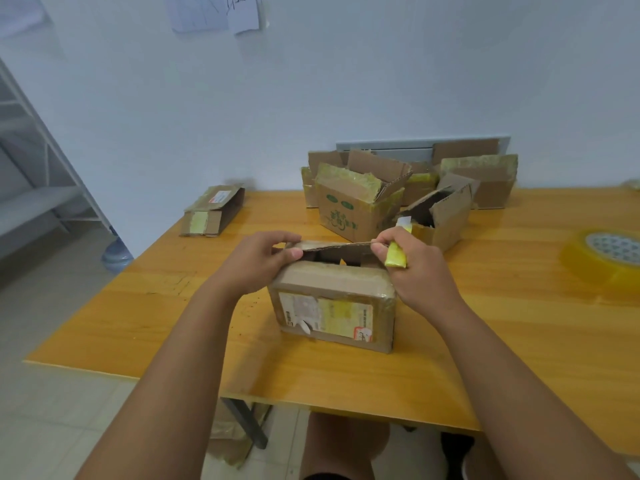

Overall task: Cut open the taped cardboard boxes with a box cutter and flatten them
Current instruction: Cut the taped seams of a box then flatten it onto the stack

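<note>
A small taped cardboard box with a torn shipping label stands on the orange wooden table, its top partly open. My left hand pinches the left end of the raised far flap. My right hand pinches the flap's right end while its fingers also curl round a yellow box cutter. The dark inside of the box shows under the flap.
Several opened boxes with yellow tape are piled at the table's far side by the wall. A flattened box lies at the far left corner. A roll of yellow tape sits at the right. A water jug stands on the floor.
</note>
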`<act>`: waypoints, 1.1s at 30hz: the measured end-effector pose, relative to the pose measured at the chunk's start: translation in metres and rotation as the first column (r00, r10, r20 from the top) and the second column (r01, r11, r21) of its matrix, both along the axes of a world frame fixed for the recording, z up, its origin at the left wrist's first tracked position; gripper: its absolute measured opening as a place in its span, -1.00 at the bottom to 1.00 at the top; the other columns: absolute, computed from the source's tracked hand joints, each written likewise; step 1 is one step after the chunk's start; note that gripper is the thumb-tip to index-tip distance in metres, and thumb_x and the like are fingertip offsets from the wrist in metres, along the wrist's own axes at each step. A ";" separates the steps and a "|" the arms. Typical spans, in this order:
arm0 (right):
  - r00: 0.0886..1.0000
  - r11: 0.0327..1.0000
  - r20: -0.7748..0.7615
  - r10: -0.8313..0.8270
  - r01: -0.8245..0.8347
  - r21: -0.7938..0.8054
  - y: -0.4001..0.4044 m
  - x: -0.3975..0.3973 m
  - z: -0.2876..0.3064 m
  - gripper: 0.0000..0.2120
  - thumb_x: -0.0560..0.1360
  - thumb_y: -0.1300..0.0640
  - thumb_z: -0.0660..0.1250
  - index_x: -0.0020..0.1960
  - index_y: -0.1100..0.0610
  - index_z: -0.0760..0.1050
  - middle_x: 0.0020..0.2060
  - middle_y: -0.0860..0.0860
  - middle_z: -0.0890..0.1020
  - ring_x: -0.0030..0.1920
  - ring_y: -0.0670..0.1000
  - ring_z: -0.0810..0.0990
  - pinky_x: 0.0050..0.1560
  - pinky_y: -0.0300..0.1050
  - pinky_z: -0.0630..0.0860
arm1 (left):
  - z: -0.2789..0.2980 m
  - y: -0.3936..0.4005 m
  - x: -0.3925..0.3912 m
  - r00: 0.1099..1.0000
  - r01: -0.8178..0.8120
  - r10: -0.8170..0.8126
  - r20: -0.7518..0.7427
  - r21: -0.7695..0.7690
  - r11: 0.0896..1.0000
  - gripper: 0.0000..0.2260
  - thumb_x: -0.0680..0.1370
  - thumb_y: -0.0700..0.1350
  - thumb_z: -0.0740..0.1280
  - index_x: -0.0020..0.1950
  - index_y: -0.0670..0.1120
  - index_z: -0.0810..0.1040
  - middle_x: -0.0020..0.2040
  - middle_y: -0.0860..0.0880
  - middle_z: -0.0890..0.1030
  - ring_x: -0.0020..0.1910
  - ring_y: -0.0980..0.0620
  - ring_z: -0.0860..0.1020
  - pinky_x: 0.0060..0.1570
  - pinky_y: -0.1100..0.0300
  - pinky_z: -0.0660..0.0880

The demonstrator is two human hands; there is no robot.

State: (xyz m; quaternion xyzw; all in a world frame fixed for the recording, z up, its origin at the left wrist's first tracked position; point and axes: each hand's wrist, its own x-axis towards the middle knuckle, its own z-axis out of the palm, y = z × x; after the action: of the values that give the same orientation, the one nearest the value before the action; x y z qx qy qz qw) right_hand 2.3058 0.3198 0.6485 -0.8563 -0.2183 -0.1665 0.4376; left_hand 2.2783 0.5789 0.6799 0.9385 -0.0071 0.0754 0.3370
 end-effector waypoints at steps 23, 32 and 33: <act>0.977 0.975 -0.047 -0.207 0.202 -0.091 0.002 -0.028 0.005 -0.51 0.51 -0.12 0.39 0.37 -0.07 0.35 -0.02 -0.08 0.47 -0.08 -0.04 0.44 -0.26 -0.24 0.36 | -0.002 -0.018 -0.006 0.991 -0.122 0.111 0.080 0.139 0.983 -0.76 0.58 0.19 0.30 0.03 0.06 0.60 -0.01 0.11 0.64 -0.12 0.18 0.53 -0.28 0.23 0.41; 0.934 0.998 -0.356 0.026 -0.005 0.060 0.015 -0.028 -0.006 -0.58 0.51 -0.35 0.24 0.25 -0.15 0.37 0.02 -0.18 0.51 -0.01 -0.16 0.50 -0.16 -0.21 0.48 | 0.005 -0.051 -0.039 0.953 -0.287 0.206 0.223 0.437 0.852 -0.72 0.51 0.21 0.24 -0.07 0.00 0.42 -0.39 0.04 0.49 -0.42 0.04 0.47 -0.52 0.18 0.28; 0.936 0.994 -0.350 0.044 -0.007 0.107 0.016 -0.028 -0.008 -0.55 0.47 -0.39 0.24 0.24 -0.18 0.37 0.02 -0.25 0.50 -0.01 -0.21 0.49 -0.20 -0.27 0.43 | 0.007 -0.052 -0.042 0.957 -0.272 0.197 0.211 0.437 0.857 -0.73 0.53 0.21 0.22 0.06 0.04 0.41 -0.38 0.05 0.50 -0.42 0.04 0.49 -0.53 0.18 0.32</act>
State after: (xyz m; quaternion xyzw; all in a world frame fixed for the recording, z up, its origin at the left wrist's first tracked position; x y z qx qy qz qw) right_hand 2.2780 0.3361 0.6406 -0.8454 -0.1387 -0.0163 0.5155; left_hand 2.2363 0.5268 0.6865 0.9762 0.0629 0.1868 0.0910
